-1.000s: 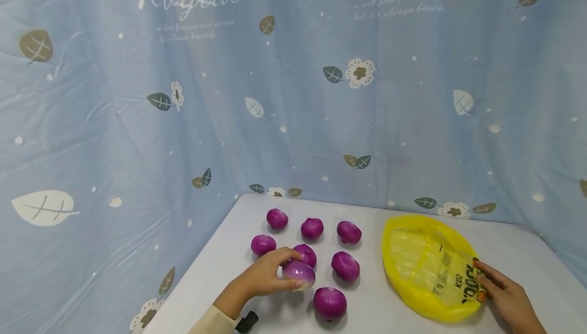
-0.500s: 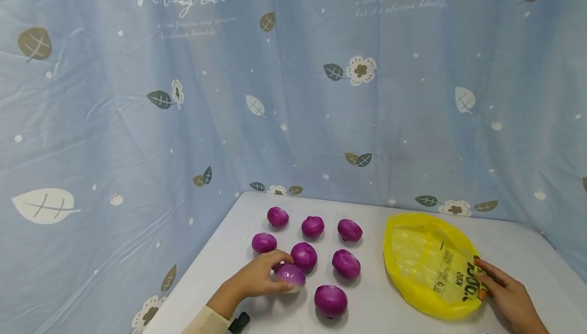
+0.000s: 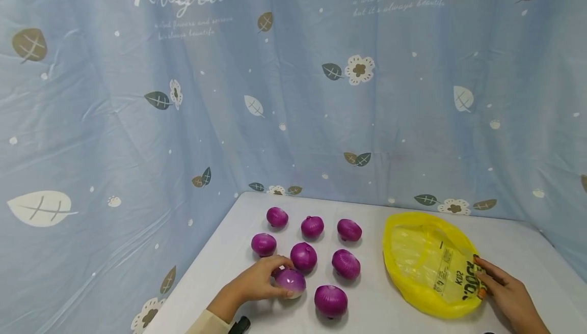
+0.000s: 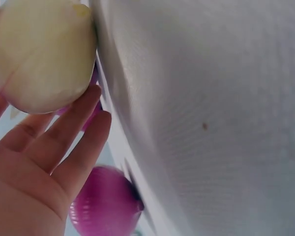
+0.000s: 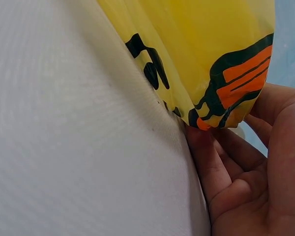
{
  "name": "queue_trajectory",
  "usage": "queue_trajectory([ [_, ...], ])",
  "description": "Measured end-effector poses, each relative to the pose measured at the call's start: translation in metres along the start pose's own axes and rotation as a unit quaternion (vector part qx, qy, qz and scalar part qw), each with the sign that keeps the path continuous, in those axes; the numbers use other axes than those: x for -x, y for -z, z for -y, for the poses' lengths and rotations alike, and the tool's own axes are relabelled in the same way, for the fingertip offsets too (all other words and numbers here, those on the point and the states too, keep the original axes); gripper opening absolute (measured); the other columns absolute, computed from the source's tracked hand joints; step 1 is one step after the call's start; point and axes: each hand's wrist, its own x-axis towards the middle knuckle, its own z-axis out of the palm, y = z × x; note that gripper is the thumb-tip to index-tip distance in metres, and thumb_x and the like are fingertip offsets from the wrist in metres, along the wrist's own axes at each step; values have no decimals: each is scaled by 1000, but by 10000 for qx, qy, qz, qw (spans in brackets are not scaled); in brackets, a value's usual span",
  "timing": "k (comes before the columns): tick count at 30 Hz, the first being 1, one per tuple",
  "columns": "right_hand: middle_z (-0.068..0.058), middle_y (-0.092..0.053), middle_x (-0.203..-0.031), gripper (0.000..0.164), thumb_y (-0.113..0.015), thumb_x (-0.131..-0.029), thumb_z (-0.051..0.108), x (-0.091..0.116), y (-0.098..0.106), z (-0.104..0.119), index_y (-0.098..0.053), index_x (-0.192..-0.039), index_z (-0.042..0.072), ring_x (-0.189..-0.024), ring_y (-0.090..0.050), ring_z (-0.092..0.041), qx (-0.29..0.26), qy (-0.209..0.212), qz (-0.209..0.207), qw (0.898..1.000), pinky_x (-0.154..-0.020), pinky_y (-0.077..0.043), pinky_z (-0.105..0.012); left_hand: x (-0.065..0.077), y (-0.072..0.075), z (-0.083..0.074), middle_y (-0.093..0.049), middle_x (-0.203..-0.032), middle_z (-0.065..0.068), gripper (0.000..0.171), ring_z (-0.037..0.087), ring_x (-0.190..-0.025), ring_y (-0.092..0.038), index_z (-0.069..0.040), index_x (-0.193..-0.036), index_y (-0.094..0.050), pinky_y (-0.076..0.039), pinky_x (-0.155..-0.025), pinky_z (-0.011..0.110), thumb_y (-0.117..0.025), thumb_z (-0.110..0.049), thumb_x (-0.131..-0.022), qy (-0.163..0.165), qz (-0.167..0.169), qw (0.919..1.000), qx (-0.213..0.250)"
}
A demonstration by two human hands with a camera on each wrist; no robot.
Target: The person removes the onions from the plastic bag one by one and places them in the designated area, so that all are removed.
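Note:
My left hand (image 3: 262, 279) holds a paler purple onion (image 3: 290, 283) between thumb and fingers, low at the table's surface. In the left wrist view that onion (image 4: 42, 54) shows its whitish side, with the fingers (image 4: 64, 132) spread against it. Just behind it sits a darker purple onion (image 3: 303, 256), and to its right another onion (image 3: 330, 301). On the right, my right hand (image 3: 509, 293) pinches the edge of a round yellow plastic bag (image 3: 399, 288) with its mouth spread wide. The right wrist view shows the fingers under the printed bag (image 5: 187, 39).
Several more purple onions stand in loose rows on the white table (image 3: 367, 308), among them one at the back left (image 3: 277, 217) and one at the back right (image 3: 349, 230). A blue patterned curtain (image 3: 293, 94) hangs behind and to the left.
My left hand has moved left and down with the pale onion, from overlapping the onion behind it to table level. The right hand and the yellow bag stay almost the same.

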Motion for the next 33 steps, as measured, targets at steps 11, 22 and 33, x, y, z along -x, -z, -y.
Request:
queue_trajectory([
  [11, -25, -14, -156, 79, -47, -96, 59, 1, -5, -2, -25, -153, 7, -138, -20, -49, -132, -42, 15, 9999, -100, -36, -59, 2, -1, -1, -57, -122, -14, 61, 6, -106, -53, -29, -127, -58, -48, -90, 34, -77, -54, -75, 170, 326, 9993, 51],
  [22, -41, -32, -140, 87, -45, -97, 56, 9, 4, 8, -5, -155, 6, -118, -48, -49, 183, 344, -332, 9987, -71, -56, -35, -2, 3, -3, -59, -126, -11, 70, 8, -106, -55, -25, -133, -57, -49, -91, 38, -78, -56, -74, 101, 340, 9992, 179],
  [33, -41, -22, -144, 97, -42, -93, 65, 7, 13, 10, -6, -153, -1, -128, -35, -54, 89, 229, 84, 9997, -72, -57, -34, -13, 21, 0, -63, -122, 6, 66, 16, -105, -60, -17, -132, -59, -50, -90, 45, -72, -56, -80, 166, 61, 9996, 237],
])
